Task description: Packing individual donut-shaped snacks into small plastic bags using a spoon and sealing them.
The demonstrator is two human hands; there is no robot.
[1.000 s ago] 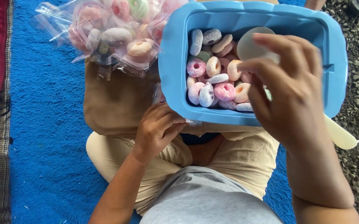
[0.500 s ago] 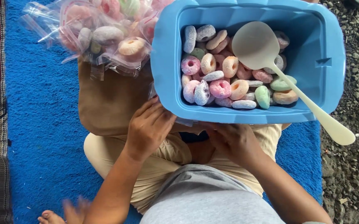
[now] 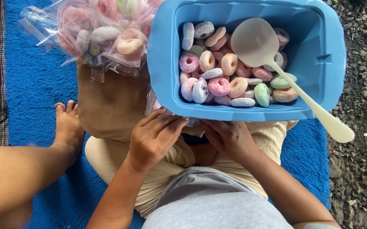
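Sugar-dusted pastel ring candies fill the glossy blue plastic tub w/ a cream scoop resting in, while left hand & right hand, fingers curled, pinch thin clear plastic bags at tub's near rim, over lap on fuzzy blue mat.

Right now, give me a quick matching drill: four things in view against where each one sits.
Things:
1. spoon
2. bags
3. left hand
4. foot

Places:
A. on the blue mat, left of the lap
B. leaning in the blue tub, handle over its right rim
C. under the tub's near edge
D. piled left of the tub, filled with candy rings

Pairs: 1-B, 2-D, 3-C, 4-A
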